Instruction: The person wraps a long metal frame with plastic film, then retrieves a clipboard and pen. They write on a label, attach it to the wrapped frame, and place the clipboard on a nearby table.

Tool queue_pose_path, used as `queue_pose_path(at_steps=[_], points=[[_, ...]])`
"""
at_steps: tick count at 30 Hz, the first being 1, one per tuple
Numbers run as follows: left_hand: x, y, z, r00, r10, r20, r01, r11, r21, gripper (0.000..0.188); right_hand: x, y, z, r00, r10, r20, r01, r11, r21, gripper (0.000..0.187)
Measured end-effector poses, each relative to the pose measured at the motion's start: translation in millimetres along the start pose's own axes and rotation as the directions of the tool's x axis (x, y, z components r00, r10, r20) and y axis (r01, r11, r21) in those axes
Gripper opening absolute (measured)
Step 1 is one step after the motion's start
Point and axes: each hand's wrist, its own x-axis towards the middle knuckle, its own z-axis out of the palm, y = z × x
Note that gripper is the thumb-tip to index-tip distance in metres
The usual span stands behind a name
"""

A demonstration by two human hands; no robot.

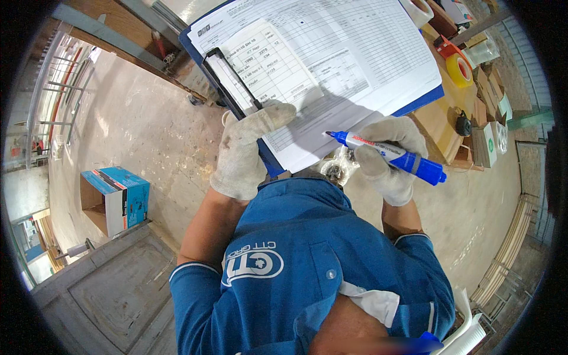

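Observation:
My left hand [245, 151], in a white work glove, grips the lower left edge of a blue clipboard [421, 102]. Its thumb lies over the papers beside the black clip [232, 81]. Printed forms and tables cover the board, with a smaller white slip [273, 62] on top under the clip. Also gloved, my right hand [393, 157] holds a blue and white marker [387, 155] between thumb and fingers. The dark tip of the marker points left, uncapped, close over the lower part of the sheets [319, 139]; I cannot tell whether it touches them.
An open blue and white cardboard box [115, 198] stands at the left, by a grey panelled board [124, 290]. On the right, a workbench [441, 127] carries a yellow tape roll [459, 70], a red tape dispenser and cartons. Long strips [509, 242] lie at the far right.

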Motion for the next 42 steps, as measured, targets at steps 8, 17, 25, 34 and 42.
queue_pose_path(at_steps=[8, 17, 25, 34, 42], points=[[-0.9, -4.2, 1.4, 1.000, -0.001, 0.015, 0.001, 1.000, 0.002, 0.027, 2.2, 4.1, -0.9, 1.000, -0.012, -0.001, 0.012, 1.000, 0.006, 0.023], [-0.4, -3.2, -5.9, 0.998, 0.054, -0.008, -0.054, 0.998, 0.030, 0.029, 6.9, 3.5, 4.4, 1.000, 0.026, 0.018, -0.025, 0.999, -0.030, 0.023], [7.4, -1.5, -6.5, 0.997, 0.029, -0.073, -0.029, 1.000, 0.001, 0.030, 17.9, 4.7, 8.2, 0.996, -0.035, 0.077, 0.044, 0.992, -0.121, 0.025], [-0.4, 3.7, -3.2, 0.994, 0.076, -0.078, -0.073, 0.997, 0.039, 0.033, 17.7, 1.5, 9.5, 0.994, 0.009, 0.110, -0.001, 0.997, -0.075, 0.024], [-1.4, 3.9, 1.4, 0.996, 0.065, -0.065, -0.067, 0.997, -0.043, 0.037, 19.1, 5.0, 11.6, 0.998, 0.048, -0.035, -0.047, 0.999, 0.013, 0.016]])
